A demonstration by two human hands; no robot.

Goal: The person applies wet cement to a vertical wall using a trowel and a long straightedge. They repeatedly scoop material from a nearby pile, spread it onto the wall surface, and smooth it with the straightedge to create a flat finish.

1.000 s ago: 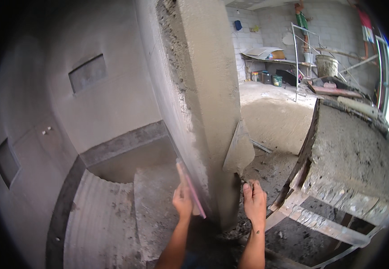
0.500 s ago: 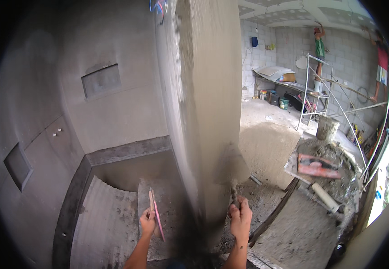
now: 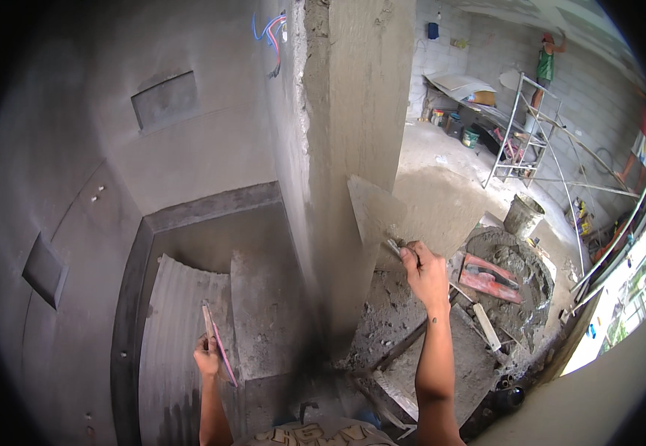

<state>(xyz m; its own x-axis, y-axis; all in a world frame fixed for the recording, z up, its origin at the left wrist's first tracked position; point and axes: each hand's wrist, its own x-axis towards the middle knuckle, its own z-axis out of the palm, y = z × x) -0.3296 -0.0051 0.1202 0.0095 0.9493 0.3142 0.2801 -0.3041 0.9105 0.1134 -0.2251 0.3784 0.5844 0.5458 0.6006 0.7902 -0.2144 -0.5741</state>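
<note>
In front of me stands the end of a wall (image 3: pixel 360 111) coated in wet grey plaster, with a rough broken edge on its left side. My right hand (image 3: pixel 427 273) is closed around the handle of a pointed trowel (image 3: pixel 373 212). The trowel's broad blade points up and left, flat against or very near the plaster's lower right part; I cannot tell whether it touches. Lower left, my left hand (image 3: pixel 205 358) grips a plastering float (image 3: pixel 224 352), seen nearly edge-on with a pink edge, held apart from the wall.
To the right, a red float (image 3: pixel 490 279) lies on a mound of wet mortar (image 3: pixel 535 267), near a bucket (image 3: pixel 524 214). Farther back stands metal scaffolding (image 3: pixel 520 134) with a person (image 3: pixel 546 67) reaching up. Loose wires (image 3: pixel 273 44) stick out of the wall; a corrugated sheet (image 3: pixel 181 327) lies lower left.
My right hand has risen and moved right, bringing the trowel higher up the wall. My left hand with the float has shifted left. The whole view has tilted somewhat.
</note>
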